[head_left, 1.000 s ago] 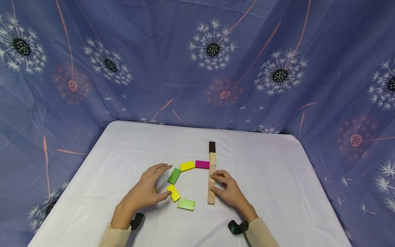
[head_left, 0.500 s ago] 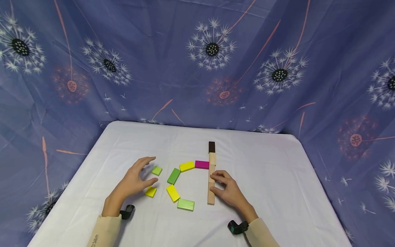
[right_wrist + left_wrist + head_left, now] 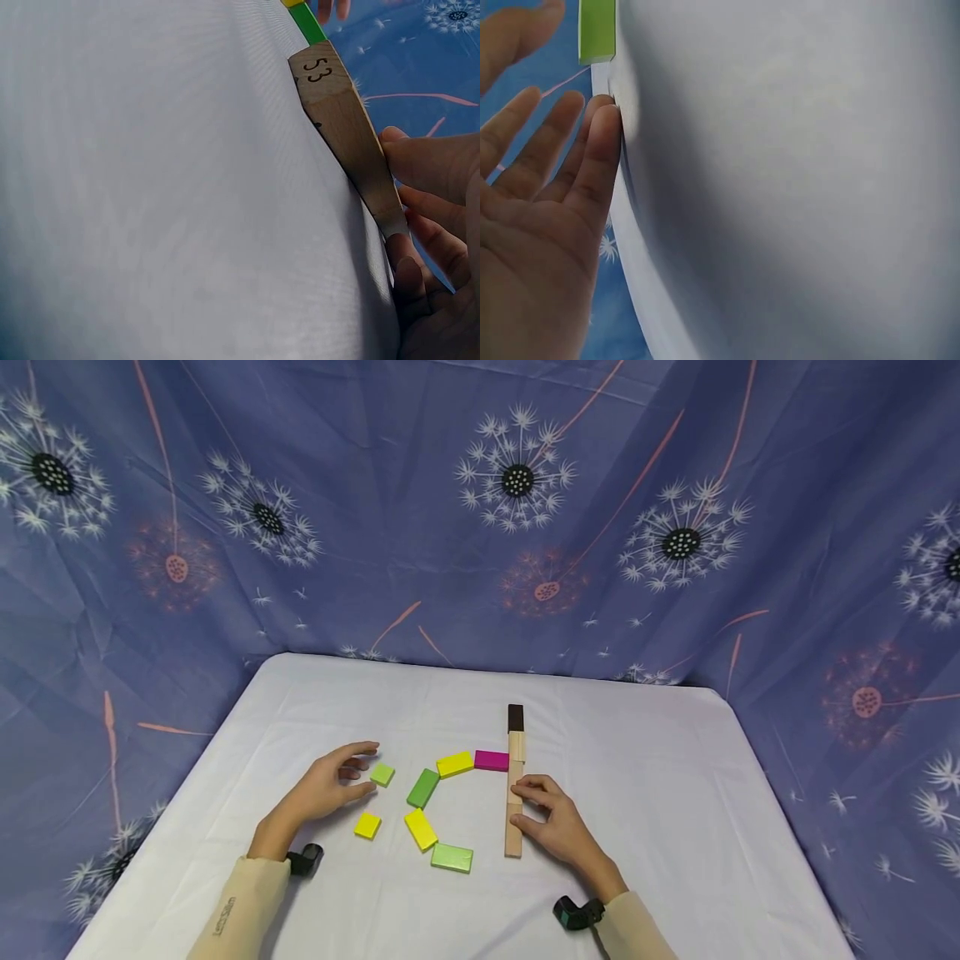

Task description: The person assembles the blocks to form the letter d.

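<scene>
My left hand (image 3: 321, 787) hovers at the left with thumb and fingers spread, beside a small light green block (image 3: 382, 775). In the left wrist view that green block (image 3: 597, 30) stands past the fingertips, with nothing in the hand. My right hand (image 3: 561, 828) rests its thumb and fingertips on a straight row of plain wooden blocks (image 3: 513, 835), lying on the table. The right wrist view shows the nearest wooden block (image 3: 330, 97) with "53" on its end. A dark brown block (image 3: 516, 717) tops the row at the far end.
Left of the row, a curve runs from a magenta block (image 3: 492, 761) through yellow (image 3: 455, 765), green (image 3: 423, 787) and another yellow block (image 3: 422, 829) to a light green block (image 3: 452, 857). A short yellow block (image 3: 367, 826) lies apart. White cloth covers the table (image 3: 637, 760).
My left hand has moved left, away from the curve of blocks, uncovering the short yellow and light green blocks, then brought its thumb nearer the green one. The right hand has stayed put.
</scene>
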A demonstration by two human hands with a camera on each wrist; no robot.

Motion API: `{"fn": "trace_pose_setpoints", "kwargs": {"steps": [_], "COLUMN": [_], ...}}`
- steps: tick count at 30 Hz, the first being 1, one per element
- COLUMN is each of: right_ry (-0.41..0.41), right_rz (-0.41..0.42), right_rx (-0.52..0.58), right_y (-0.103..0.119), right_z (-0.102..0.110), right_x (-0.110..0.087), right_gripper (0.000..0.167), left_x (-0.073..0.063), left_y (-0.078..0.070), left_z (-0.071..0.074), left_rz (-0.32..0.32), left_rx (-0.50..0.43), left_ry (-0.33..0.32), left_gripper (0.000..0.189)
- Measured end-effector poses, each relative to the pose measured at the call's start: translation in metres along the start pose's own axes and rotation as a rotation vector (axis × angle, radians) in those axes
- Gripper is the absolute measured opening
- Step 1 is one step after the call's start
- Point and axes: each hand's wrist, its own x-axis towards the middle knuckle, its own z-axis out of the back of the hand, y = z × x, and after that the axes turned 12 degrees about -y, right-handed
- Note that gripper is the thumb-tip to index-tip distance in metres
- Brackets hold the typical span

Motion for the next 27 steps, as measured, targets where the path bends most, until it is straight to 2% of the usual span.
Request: {"fn": "trace_pose_setpoints", "kwargs": {"steps": [6, 13, 19, 27], "right_ry": [-0.003, -0.005, -0.006, -0.007], "right_rz": [0.016, 0.020, 0.025, 0.009], "right_rx": [-0.006, 0.000, -0.004, -0.004], "right_y": [0.000, -0.002, -0.003, -0.001], "right_z": [0.001, 0.000, 0.000, 0.000], "right_x": [0.000, 0.000, -0.001, -0.001], "right_gripper": [0.044, 0.044, 0.044, 0.044], "left_x": [0.007, 0.009, 0.009, 0.009], "left_y": [-0.007, -0.005, -0.009, -0.013], "left_z": [-0.003, -0.005, -0.005, -0.006], "left_rz": [0.033, -0.014, -0.026, 0.029], "left_rx": [0.037, 0.086, 0.103, 0.124], "left_ry": [0.050, 0.050, 0.054, 0.041], "left_gripper": [0.053, 0.039, 0.036, 0.035]}}
